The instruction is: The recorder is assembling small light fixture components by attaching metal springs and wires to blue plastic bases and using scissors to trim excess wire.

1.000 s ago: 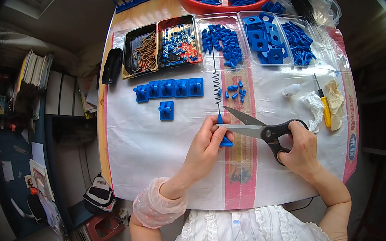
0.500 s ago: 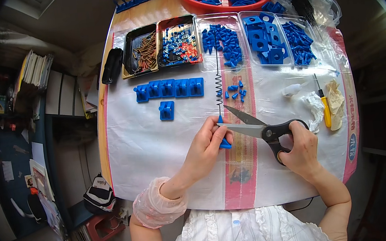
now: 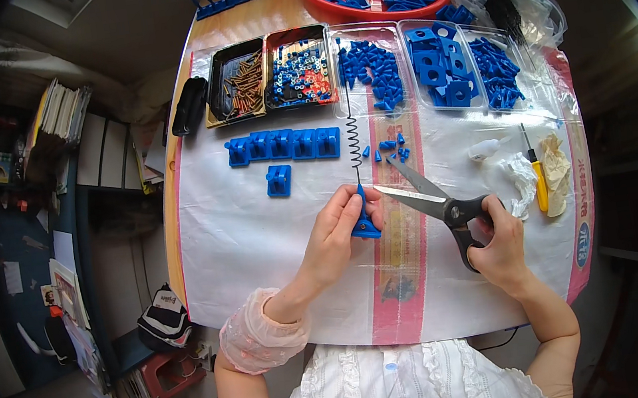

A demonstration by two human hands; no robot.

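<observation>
The left hand (image 3: 338,224) pinches a blue plastic piece with a tapered neck and flat base (image 3: 366,230), its coiled black wire (image 3: 353,142) reaching up to a clear plastic tray (image 3: 363,102). The right hand (image 3: 502,243) holds black-handled steel scissors (image 3: 456,212), blades parted — one tip beside loose small blue cones (image 3: 388,145). Rightward lie crumpled white paper (image 3: 524,178) and a yellow-handled screwdriver (image 3: 540,184).

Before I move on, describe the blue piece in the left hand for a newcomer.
On the white-covered table, find the left hand, left of the black-handled scissors. It pinches the blue piece. Unlike the row of blue blocks beyond, this has a dark coiled wire extending from its tip.
</observation>
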